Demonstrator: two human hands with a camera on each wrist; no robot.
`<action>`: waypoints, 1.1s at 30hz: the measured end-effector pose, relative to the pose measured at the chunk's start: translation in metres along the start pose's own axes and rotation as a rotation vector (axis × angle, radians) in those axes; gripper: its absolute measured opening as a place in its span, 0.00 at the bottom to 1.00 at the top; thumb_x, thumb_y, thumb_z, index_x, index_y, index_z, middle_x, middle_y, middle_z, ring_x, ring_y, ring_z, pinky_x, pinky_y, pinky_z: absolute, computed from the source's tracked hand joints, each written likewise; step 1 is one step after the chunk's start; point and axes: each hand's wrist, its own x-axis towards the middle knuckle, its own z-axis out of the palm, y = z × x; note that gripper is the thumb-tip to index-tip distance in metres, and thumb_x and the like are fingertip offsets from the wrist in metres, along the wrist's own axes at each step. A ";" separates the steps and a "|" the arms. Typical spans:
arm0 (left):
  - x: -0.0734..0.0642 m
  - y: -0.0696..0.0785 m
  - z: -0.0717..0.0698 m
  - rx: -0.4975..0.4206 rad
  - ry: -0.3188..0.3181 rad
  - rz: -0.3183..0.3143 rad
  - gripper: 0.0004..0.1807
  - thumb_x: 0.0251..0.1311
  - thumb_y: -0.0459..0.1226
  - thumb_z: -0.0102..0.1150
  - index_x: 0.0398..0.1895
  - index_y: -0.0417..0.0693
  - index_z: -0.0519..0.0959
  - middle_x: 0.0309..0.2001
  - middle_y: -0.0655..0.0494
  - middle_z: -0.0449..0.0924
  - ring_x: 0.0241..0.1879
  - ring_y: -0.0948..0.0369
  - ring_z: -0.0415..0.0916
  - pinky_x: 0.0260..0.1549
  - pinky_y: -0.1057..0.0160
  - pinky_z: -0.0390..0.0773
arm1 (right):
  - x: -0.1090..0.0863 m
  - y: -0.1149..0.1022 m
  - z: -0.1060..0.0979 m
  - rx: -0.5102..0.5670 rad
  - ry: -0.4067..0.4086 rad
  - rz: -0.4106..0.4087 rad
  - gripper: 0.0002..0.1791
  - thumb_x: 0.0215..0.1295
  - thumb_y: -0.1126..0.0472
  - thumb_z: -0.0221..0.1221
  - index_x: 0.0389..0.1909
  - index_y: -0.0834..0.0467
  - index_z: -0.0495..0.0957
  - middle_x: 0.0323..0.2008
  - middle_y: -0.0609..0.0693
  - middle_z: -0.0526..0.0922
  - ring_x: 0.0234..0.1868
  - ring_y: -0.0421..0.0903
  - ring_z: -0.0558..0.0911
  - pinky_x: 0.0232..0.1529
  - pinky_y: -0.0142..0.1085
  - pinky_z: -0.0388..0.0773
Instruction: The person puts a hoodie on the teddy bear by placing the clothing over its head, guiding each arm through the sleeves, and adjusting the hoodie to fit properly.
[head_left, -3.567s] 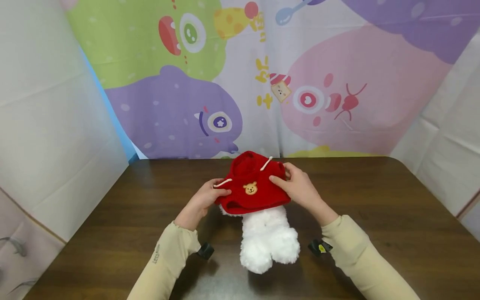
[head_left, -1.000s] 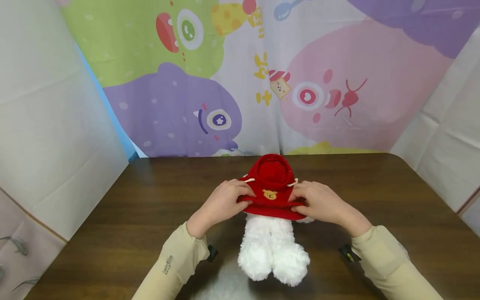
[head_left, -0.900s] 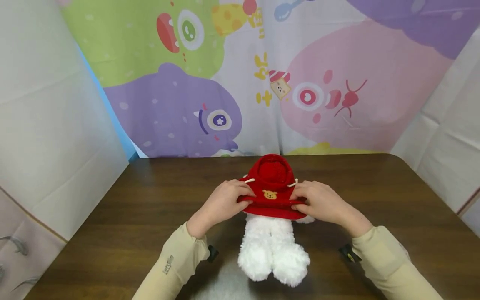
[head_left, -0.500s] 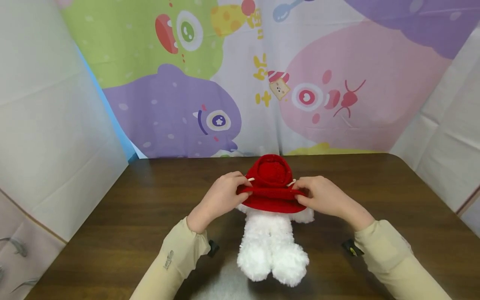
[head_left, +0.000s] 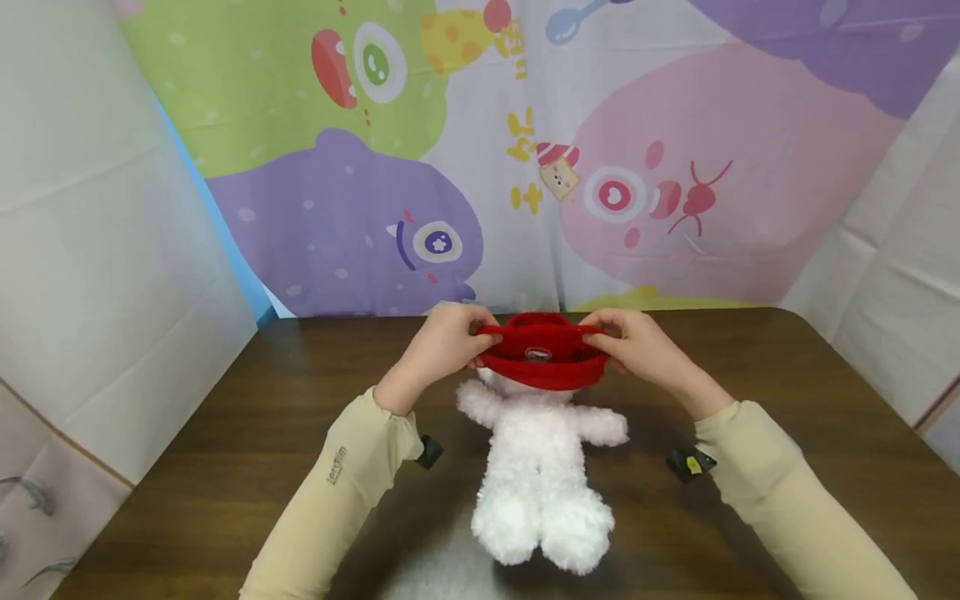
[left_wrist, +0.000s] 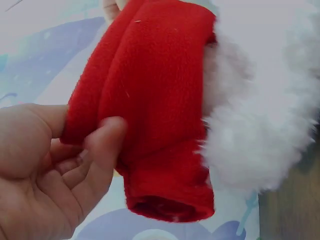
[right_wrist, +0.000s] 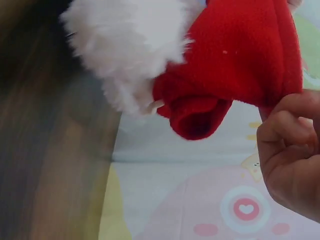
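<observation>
A small red hoodie (head_left: 542,375) covers the head of a white plush toy (head_left: 536,458), which lies on its back with legs toward the front. Its hem is lifted and spread, so the inside shows. My left hand (head_left: 450,343) pinches the hem's left side between thumb and fingers. At the right side my right hand (head_left: 637,348) pinches it likewise. In the left wrist view one sleeve (left_wrist: 170,200) hangs beside the left hand, its cuff facing out. The other sleeve (right_wrist: 197,120) shows in the right wrist view. The toy's head is mostly hidden.
The brown wooden table (head_left: 300,450) carries the toy. A cartoon-printed curtain (head_left: 360,208) stands along the table's far edge, with pale fabric panels (head_left: 97,183) at both sides. Dark wrist devices (head_left: 690,463) sit under the cuffs.
Both hands have raised the hoodie's hem up and away, over the toy's chest toward its head. The toy's arms and upper body have come into view, and the bear patch is out of sight.
</observation>
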 end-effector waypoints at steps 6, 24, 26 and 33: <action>0.017 0.001 -0.011 -0.113 0.053 -0.089 0.07 0.56 0.36 0.58 0.38 0.46 0.81 0.34 0.53 0.82 0.23 0.63 0.77 0.23 0.67 0.76 | 0.014 -0.003 -0.005 0.257 0.062 0.015 0.14 0.64 0.64 0.52 0.47 0.68 0.71 0.37 0.65 0.77 0.21 0.43 0.80 0.27 0.36 0.80; 0.062 -0.015 -0.017 -0.136 0.105 -0.082 0.08 0.59 0.33 0.54 0.41 0.44 0.77 0.44 0.50 0.77 0.37 0.57 0.71 0.35 0.63 0.73 | 0.059 0.002 0.000 0.172 0.348 -0.059 0.12 0.65 0.68 0.49 0.47 0.69 0.71 0.50 0.64 0.69 0.49 0.59 0.75 0.48 0.45 0.74; 0.064 -0.024 -0.008 -0.109 0.083 -0.065 0.07 0.58 0.32 0.54 0.39 0.43 0.77 0.48 0.50 0.74 0.41 0.56 0.70 0.41 0.61 0.73 | 0.064 0.010 0.006 0.119 0.354 -0.070 0.11 0.64 0.69 0.49 0.45 0.69 0.72 0.49 0.63 0.69 0.51 0.58 0.72 0.51 0.47 0.73; 0.065 -0.047 0.016 -0.035 0.008 -0.062 0.05 0.56 0.29 0.51 0.35 0.41 0.77 0.46 0.48 0.73 0.43 0.53 0.69 0.44 0.58 0.71 | 0.071 0.039 0.026 -0.036 0.284 -0.082 0.09 0.63 0.71 0.48 0.42 0.67 0.73 0.49 0.63 0.70 0.54 0.57 0.68 0.55 0.48 0.67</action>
